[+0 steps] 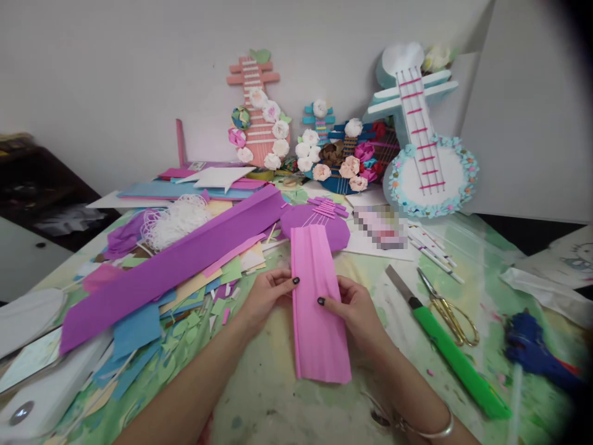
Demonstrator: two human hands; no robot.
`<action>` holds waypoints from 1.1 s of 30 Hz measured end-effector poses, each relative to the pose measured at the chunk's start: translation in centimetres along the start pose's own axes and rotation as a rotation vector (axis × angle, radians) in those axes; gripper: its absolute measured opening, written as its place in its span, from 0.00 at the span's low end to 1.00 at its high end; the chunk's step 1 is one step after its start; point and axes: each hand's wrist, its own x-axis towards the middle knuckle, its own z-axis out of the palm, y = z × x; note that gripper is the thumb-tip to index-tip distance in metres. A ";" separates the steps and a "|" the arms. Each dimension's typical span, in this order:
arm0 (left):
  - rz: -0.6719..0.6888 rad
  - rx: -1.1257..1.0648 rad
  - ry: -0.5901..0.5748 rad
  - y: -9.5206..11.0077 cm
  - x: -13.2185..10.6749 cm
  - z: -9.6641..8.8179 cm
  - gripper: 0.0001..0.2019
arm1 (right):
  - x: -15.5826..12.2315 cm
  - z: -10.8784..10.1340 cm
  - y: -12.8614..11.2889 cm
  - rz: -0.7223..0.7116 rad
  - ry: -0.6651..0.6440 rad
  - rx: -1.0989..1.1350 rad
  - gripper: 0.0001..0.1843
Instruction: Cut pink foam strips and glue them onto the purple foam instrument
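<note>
Pink crepe strip (pixel 319 309), held btwn left hand (pixel 266 295), right hand (pixel 356 311)

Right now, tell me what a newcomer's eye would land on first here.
The left hand and right hand pinch a pink crepe paper strip at the centre of the table. Behind, a flower-trimmed pink guitar and a bigger white-and-blue guitar lean on the wall. A green utility knife lies right of the hands.

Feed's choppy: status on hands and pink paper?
Left hand, right hand grip pink crepe strip by its side edges. Strip lies on table. Green knife, scissors off right, not touching.
</note>
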 end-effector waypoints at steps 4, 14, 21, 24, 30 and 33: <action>0.052 0.020 0.063 0.2 0.2 -0.2 0.11 | -0.4 0.3 -0.4 0.019 -0.023 0.032 0.16; 0.131 0.022 -0.003 0.9 0.3 -0.3 0.13 | -1.3 0.4 -0.5 0.029 -0.167 -0.031 0.18; 0.198 -0.055 0.099 1.4 0.2 -0.8 0.11 | -1.6 0.6 -0.8 0.030 -0.190 -0.006 0.15; 0.250 -0.090 0.138 1.7 0.3 -1.0 0.12 | -1.8 0.6 -0.9 0.049 -0.187 -0.046 0.14; 0.283 -0.128 0.167 1.9 0.8 -1.7 0.12 | -1.9 0.7 -0.9 -0.006 -0.189 -0.061 0.13; 0.220 -0.122 0.080 1.4 0.4 -1.2 0.12 | -1.5 0.4 -0.8 -0.056 -0.125 0.003 0.15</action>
